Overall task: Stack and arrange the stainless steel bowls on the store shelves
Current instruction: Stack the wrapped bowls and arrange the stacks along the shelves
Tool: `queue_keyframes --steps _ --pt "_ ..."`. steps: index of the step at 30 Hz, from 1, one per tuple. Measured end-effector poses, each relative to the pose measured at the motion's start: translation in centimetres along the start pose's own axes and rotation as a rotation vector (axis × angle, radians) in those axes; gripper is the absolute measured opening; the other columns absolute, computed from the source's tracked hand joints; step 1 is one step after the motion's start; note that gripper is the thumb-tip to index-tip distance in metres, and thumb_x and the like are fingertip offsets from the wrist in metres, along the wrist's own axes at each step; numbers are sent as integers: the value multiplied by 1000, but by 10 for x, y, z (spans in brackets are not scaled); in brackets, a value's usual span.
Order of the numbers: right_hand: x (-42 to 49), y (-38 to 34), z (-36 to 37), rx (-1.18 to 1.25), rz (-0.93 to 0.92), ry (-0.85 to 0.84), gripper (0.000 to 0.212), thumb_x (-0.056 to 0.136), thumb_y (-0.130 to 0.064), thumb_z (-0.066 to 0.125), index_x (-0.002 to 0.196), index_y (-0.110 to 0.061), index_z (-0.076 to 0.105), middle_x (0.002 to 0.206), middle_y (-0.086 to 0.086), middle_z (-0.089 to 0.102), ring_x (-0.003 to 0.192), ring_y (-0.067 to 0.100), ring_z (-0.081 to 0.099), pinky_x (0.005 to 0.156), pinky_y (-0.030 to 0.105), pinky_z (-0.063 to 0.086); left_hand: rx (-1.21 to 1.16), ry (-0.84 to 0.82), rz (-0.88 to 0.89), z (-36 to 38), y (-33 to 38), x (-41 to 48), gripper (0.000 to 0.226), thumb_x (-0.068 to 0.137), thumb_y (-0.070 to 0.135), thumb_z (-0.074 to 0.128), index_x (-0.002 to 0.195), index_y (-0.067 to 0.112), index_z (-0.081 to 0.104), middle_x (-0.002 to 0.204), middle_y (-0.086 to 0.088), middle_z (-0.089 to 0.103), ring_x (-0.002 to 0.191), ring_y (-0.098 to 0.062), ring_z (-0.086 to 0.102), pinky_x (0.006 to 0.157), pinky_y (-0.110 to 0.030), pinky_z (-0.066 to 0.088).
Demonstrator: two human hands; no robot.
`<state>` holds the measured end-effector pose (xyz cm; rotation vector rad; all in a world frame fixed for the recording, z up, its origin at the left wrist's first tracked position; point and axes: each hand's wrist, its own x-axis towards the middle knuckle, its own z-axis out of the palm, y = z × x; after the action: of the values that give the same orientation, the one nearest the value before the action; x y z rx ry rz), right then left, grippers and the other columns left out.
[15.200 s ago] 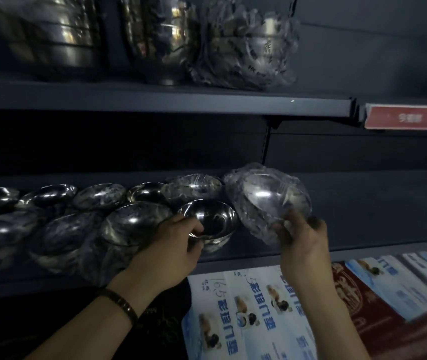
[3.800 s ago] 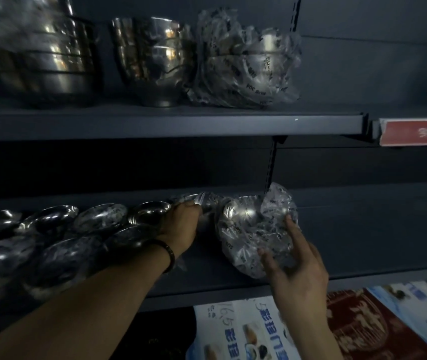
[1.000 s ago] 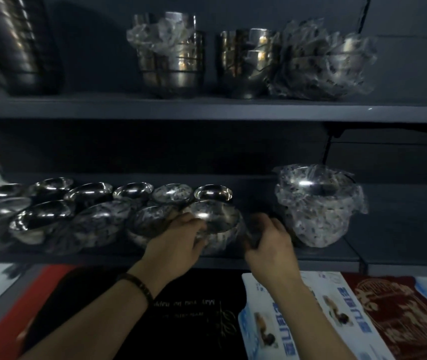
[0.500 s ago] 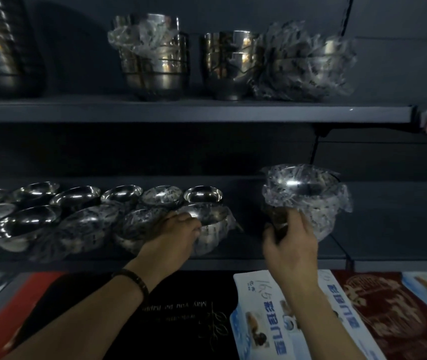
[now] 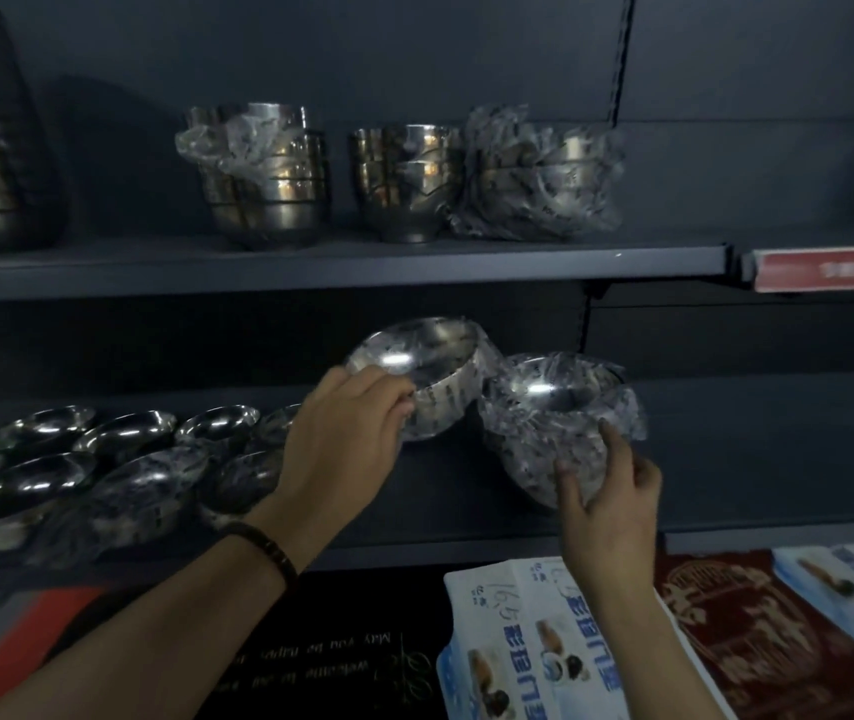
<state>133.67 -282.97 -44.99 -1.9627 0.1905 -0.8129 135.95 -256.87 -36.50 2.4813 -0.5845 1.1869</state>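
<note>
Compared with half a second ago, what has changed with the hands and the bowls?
The left hand lifted the wrapped bowl off its row, up and rightward, beside the wrapped stack. The right hand still grips that stack. The loose bowls and upper-shelf stacks stayed.

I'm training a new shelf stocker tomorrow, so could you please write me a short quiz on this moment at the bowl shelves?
1. True or false: the left hand grips a plastic-wrapped bowl at its rim.
2. What does the right hand hold? A) a wrapped stack of bowls; B) one unwrapped bowl; C) nothing.
3. Fill in: the loose bowls on the middle shelf lie to the ___ of both hands.

Key: 1 true; 2 A; 3 left.
</note>
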Motion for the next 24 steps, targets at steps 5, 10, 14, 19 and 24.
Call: queue_keyframes --steps 5,10,14,19,24 --pt "2 6 -9 23 10 -83 66 105 -40 61 163 -43 29 162 10 33 138 35 51 99 38 44 -32 32 111 11 28 26 11 103 22 66 111 20 73 107 8 71 90 -13 48 76 -30 49" --pt "7 11 -10 40 -13 -124 68 105 -34 63 164 -45 29 160 7 43 142 27 48 104 32 39 -55 63 201 31 51 51 9 102 17 68 109 16 74 108 4 72 94 -19 51 81 -33 51" --pt "10 14 -12 40 -16 -128 71 104 -29 66 164 -43 31 157 5 46 140 25 49 104 29 39 -91 30 202 49 72 69 10 104 19 65 110 19 73 108 7 70 94 -15 46 77 -36 53" --pt "15 17 -15 21 55 -128 75 101 -29 67 160 -54 30 123 9 64 109 25 65 93 32 51 -138 -111 143 73 94 88 13 107 23 60 112 21 72 114 7 69 99 -11 41 79 -39 55" --pt "18 26 -16 52 96 -173 78 99 -33 66 160 -58 24 106 12 72 99 28 70 94 40 59 -174 -232 134 98 100 88 11 105 23 63 107 21 74 113 6 71 100 -15 46 90 -38 51"
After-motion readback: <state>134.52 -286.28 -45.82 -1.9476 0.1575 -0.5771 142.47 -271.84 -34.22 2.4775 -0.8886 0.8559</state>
